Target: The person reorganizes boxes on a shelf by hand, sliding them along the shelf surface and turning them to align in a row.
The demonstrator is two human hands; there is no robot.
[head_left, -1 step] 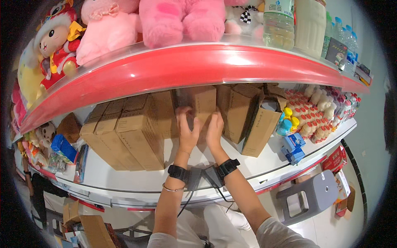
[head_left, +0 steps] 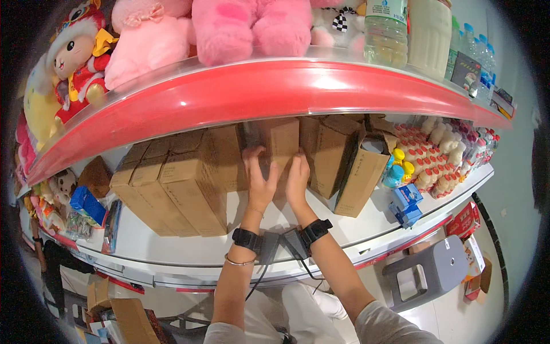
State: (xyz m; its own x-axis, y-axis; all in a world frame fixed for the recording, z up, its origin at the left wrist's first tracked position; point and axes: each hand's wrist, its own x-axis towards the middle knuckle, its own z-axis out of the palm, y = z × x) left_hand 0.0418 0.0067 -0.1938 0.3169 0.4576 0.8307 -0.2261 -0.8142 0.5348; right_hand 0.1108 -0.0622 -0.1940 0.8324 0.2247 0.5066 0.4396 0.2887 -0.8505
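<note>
A narrow brown cardboard box (head_left: 285, 139) stands upright at the back of the white shelf, under the red-edged upper shelf, with both my hands around its lower part. My left hand (head_left: 261, 182) is at its left side, thumb by the front face, the fingers curled and apart further back. Along the right side lies my right hand (head_left: 297, 179), fingers pointing up and pressed to the cardboard. Some fingertips are hidden behind the box. Upright brown cartons (head_left: 192, 183) stand to the left; more cartons (head_left: 338, 152) stand right, the frontmost carton (head_left: 364, 178) with its top open.
The red shelf edge (head_left: 269, 89) overhangs my hands, with plush toys (head_left: 152, 51) and bottles (head_left: 387, 34) above. Small drink bottles (head_left: 427, 157) and blue packs (head_left: 407, 198) stand right. Below are a grey stool (head_left: 429, 272) and an open carton (head_left: 134, 321).
</note>
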